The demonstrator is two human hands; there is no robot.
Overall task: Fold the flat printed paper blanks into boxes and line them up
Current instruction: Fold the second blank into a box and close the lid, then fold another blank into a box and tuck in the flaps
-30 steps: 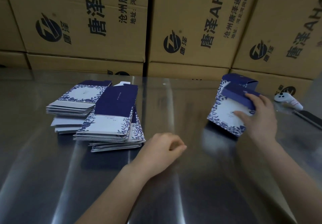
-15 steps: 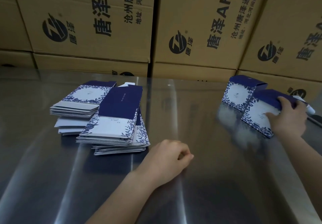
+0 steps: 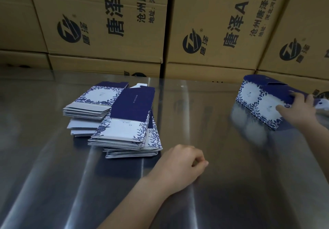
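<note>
Blue-and-white floral folded paper box (image 3: 267, 112) | right hand (image 3: 300, 112) grips it just beside matching folded box (image 3: 249, 91), aligning row | left hand (image 3: 179, 168) loosely curled, empty, near stacked flat blanks (image 3: 128, 127)

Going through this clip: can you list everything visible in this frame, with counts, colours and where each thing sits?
Cartons: several, cut off by the frame; tan with black print; stacked behind the table.
Table: one, shiny metal, fills the foreground.
Flat blanks: two overlapping piles, sheet count unclear; navy and white with blue leaf print; left of centre.
Folded boxes: two, same navy and white print, side by side at far right.
White item: one, at the right edge, mostly hidden behind the hand.
Left hand: rests on the table in the middle, fingers loosely curled, holding nothing.
Right hand: grips the nearer box, thumb on its front face.
</note>
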